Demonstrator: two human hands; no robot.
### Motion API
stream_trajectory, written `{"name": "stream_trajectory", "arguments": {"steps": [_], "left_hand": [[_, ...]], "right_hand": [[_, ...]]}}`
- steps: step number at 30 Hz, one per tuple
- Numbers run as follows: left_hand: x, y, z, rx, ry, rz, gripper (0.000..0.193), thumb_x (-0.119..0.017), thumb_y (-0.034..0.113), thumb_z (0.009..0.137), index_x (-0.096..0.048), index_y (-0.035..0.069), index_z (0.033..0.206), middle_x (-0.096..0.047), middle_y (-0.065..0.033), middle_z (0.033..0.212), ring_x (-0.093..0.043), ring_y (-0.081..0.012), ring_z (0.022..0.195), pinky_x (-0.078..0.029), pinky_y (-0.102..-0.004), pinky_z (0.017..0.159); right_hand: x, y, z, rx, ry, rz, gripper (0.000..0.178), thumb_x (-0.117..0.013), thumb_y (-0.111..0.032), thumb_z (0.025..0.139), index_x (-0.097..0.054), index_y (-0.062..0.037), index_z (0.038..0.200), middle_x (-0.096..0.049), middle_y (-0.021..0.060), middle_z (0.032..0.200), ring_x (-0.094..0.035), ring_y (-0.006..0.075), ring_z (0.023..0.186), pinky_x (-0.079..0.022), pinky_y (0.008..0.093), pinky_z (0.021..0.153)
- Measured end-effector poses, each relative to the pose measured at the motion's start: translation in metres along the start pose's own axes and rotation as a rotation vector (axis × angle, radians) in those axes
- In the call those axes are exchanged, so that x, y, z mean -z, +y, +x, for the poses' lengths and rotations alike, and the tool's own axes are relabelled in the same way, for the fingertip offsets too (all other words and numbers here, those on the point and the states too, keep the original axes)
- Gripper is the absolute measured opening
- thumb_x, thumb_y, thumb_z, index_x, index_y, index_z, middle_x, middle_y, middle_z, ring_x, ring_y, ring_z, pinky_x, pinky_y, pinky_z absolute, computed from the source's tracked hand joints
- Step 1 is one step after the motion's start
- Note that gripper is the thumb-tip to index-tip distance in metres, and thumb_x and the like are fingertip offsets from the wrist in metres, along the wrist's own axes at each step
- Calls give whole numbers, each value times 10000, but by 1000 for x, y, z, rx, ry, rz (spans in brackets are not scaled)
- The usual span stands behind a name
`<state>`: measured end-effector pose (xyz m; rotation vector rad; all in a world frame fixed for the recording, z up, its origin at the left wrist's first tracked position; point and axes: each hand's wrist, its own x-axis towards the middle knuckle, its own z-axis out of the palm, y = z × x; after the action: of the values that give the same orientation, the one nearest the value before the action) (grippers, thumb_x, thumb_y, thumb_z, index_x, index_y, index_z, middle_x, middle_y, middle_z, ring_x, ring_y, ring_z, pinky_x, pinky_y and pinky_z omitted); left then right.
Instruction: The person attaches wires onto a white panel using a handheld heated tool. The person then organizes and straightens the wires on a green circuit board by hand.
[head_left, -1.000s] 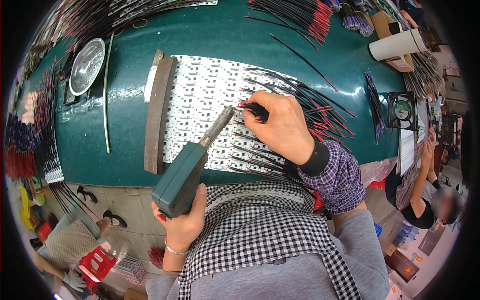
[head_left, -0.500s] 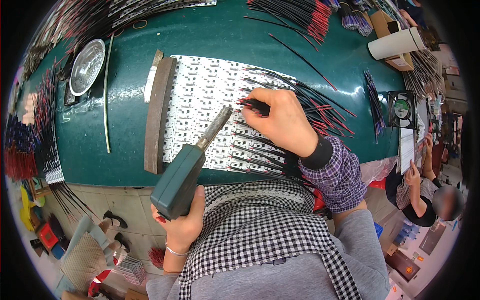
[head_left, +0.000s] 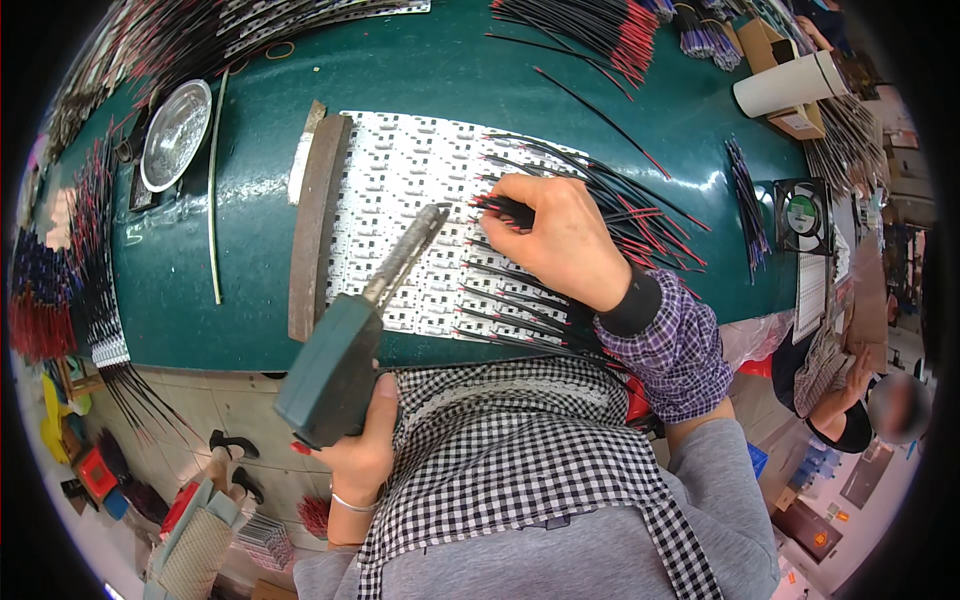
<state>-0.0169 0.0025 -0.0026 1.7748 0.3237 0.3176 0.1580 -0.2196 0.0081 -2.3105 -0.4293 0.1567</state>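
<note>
My left hand is wrapped round the handle of a dark green soldering gun. Its metal tip points up and right, over a white panel of small circuit boards. My right hand pinches a bunch of thin black wires with red ends, just above the panel's right part. The wire ends lie a little to the right of the gun's tip, apart from it. More black and red wires run off the panel's right side, partly under my right wrist. A brown bar lies along the panel's left edge.
On the green table stand a round silver dish and a thin rod at the left. Wire bundles lie at the back. A small fan and a white roll are at the right, near another person.
The soldering gun has drawn back left and its tip has moved away from the wire ends. My right hand has hardly moved. The person at the right has shifted their arms.
</note>
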Motion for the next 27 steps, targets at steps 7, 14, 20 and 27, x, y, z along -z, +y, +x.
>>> {"name": "stream_trajectory", "arguments": {"steps": [7,14,20,27], "left_hand": [[9,18,38,17,261,-294,458,-625,-44,863,-540,-109,1309,-669,-237,1128,-509,-121,536,-421,-235,498],[24,-9,79,120,359,-540,522,-682,-20,835,-535,-115,1327,-680,-212,1132,-639,-340,1210,-521,-473,1067],[7,-15,65,98,257,-553,486,-684,12,815,-561,-87,1275,-693,-209,1085,-643,-366,1192,-395,-538,1179],[-15,-6,48,117,245,-542,450,-671,-8,829,-560,-83,1259,-682,-203,1114,-632,-377,1209,-396,-549,1182]], "right_hand": [[-5,6,-3,37,30,13,186,-728,-146,842,-678,26,888,-644,194,690,-626,325,569,-484,394,567],[-4,6,-4,44,9,0,171,-694,-168,843,-662,0,838,-662,191,672,-658,397,622,-510,485,600],[3,15,-11,60,4,-24,172,-742,-126,837,-664,24,870,-648,174,670,-643,291,537,-487,376,525],[22,32,-28,74,-5,41,177,-727,-128,836,-599,-18,785,-624,140,617,-624,343,542,-471,433,525]]}}
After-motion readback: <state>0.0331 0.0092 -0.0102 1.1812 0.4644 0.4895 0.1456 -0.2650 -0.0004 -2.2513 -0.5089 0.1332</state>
